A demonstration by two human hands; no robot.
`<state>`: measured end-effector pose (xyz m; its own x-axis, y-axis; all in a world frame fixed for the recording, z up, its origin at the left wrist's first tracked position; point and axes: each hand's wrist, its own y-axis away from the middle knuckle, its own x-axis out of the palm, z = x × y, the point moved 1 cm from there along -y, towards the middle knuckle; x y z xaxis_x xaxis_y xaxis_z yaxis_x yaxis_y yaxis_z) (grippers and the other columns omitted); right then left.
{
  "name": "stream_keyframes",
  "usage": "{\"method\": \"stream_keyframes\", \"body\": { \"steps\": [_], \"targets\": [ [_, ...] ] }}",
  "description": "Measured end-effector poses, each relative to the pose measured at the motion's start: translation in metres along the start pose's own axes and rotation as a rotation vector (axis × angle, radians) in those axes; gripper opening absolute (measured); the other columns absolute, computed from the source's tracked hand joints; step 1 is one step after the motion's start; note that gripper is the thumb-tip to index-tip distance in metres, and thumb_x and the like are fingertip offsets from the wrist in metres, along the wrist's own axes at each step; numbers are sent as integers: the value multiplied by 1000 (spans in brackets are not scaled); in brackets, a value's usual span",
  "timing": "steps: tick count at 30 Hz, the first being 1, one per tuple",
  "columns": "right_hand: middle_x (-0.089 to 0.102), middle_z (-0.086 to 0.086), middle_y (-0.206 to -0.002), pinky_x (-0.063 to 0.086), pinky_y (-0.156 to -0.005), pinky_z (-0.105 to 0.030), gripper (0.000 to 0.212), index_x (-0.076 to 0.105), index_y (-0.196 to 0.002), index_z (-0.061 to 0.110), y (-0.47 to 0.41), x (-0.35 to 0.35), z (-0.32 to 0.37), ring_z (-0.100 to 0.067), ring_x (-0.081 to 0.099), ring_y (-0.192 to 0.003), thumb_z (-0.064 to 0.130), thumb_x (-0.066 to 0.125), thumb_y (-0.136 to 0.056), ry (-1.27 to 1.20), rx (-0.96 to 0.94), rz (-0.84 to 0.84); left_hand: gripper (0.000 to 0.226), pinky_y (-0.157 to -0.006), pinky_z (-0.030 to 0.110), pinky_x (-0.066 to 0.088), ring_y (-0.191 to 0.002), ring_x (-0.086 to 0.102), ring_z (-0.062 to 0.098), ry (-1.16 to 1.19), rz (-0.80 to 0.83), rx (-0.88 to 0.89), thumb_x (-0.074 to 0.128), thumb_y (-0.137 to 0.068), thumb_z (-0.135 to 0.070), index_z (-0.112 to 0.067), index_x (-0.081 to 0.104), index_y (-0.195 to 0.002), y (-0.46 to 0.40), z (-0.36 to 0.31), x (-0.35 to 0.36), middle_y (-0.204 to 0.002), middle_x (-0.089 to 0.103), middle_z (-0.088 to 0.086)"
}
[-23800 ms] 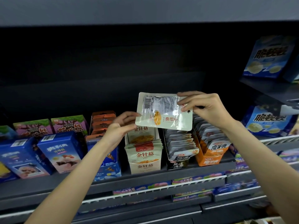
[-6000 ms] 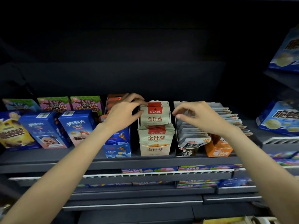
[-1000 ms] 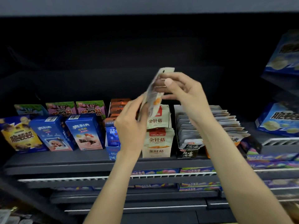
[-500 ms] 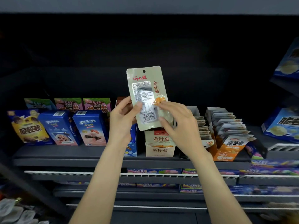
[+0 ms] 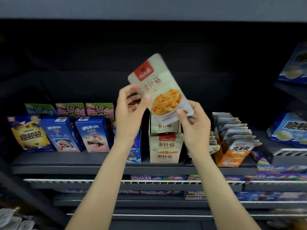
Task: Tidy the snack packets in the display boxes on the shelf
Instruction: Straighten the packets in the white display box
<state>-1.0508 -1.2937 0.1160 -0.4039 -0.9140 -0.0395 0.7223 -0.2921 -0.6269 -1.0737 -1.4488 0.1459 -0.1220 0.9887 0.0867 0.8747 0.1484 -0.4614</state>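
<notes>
A dark grey shelf (image 5: 69, 163) runs across the view under a deep, unlit recess with a black back wall, and the pale grey underside of a higher shelf closes the top of the picture. Held up in front of that recess is a beige snack packet (image 5: 159, 87) with a red label and a picture of orange strips, its printed face toward the camera and its top tilted to the left. The left hand (image 5: 131, 112) grips the packet's left edge, thumb on the front and fingers curled behind; the right hand (image 5: 194, 123) pinches its lower right corner between thumb and fingers. Directly below the packet stands the beige display box (image 5: 164, 155) of matching packets, near the shelf's front edge, with more of them upright behind it. Just right of it, partly hidden by the right forearm, is a dark box of grey packets, then an orange display box (image 5: 232, 156) with its packets fanned and leaning. To the left stand blue biscuit cartons (image 5: 93, 135), a dark blue and yellow carton (image 5: 28, 135) and pink and green cartons (image 5: 99, 110) behind them. Below, white wire-fronted tiers (image 5: 66, 180) hold rows of flat, colourful packs. Blue boxes (image 5: 289, 130) sit on the adjoining shelving at far right.
</notes>
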Motion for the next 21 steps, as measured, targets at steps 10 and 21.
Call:
{"method": "stream_keyframes", "body": {
  "steps": [10, 21],
  "targets": [
    [69, 9, -104, 50, -85, -22, 35, 52, -126, 23, 1, -14, -31, -2, 63, -97, 28, 60, -92, 180, 280, 254, 19, -62, 13, 51, -86, 63, -8, -95, 63, -36, 64, -88, -12, -29, 59, -96, -44, 11, 0, -97, 66, -16],
    [69, 0, -91, 38, -59, -23, 48, 45, -135, 17, 39, -28, -36, -20, 66, -77, 28, 61, -91, 849, -163, 399, 27, -70, 13, 53, -93, 62, -1, -285, 187, -106, 66, -87, -13, -14, 62, -114, -50, 80, -1, -102, 65, -8]
  ]
}}
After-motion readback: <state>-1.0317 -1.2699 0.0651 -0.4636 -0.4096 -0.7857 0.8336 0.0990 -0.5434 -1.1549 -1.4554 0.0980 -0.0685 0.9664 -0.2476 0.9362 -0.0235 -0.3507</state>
